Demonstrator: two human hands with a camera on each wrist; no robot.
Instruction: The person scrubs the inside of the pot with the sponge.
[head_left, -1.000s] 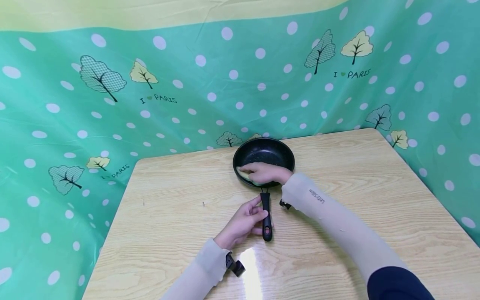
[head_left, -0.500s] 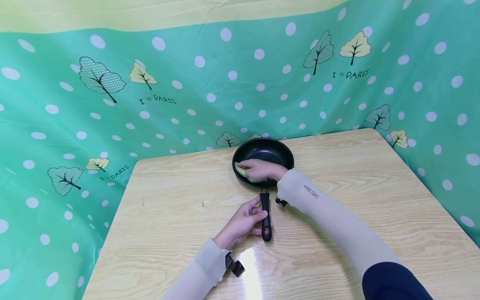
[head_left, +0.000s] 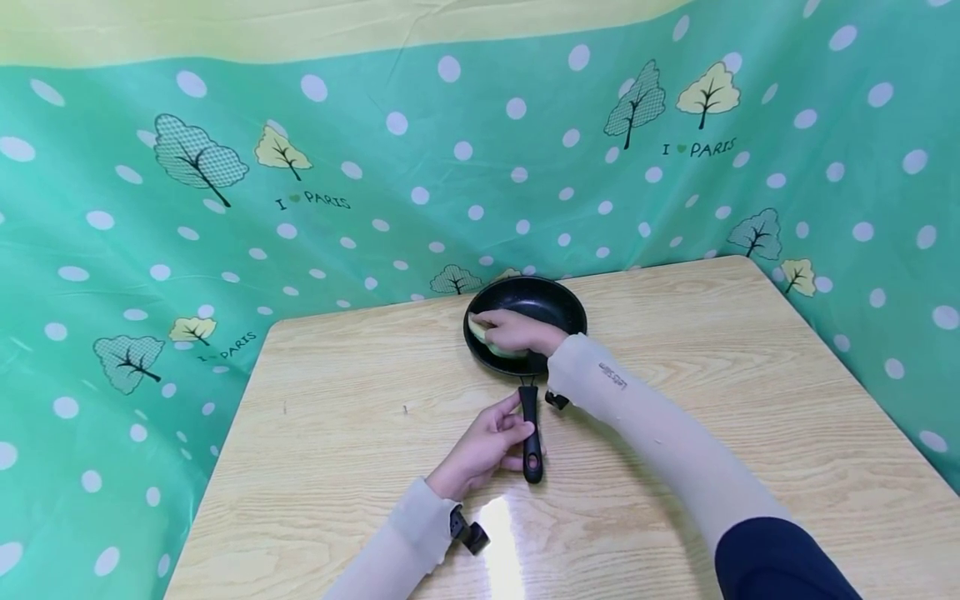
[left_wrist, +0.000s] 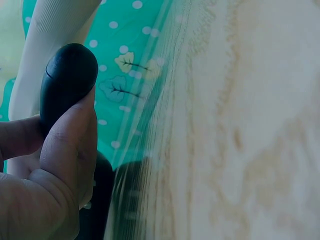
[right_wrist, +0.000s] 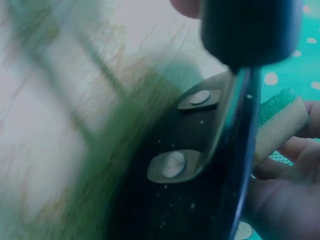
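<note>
A green dotted cloth [head_left: 337, 133] is hung behind the black pan [head_left: 551, 310], which is borne by the wood-grained table [head_left: 337, 417] beneath. By the left grip [head_left: 482, 444], on the pan's near side, the black handle [head_left: 529, 404] is clamped between thumb and fingers. By the right grip [head_left: 517, 331], within the pan's rim, a green-and-pale sponge [right_wrist: 282, 125] is held — fingers closed on it — inside the pan, toward its left edge.

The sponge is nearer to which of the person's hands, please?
The right hand, which grips the sponge inside the pan; the left hand is apart from it, holding the handle.
</note>
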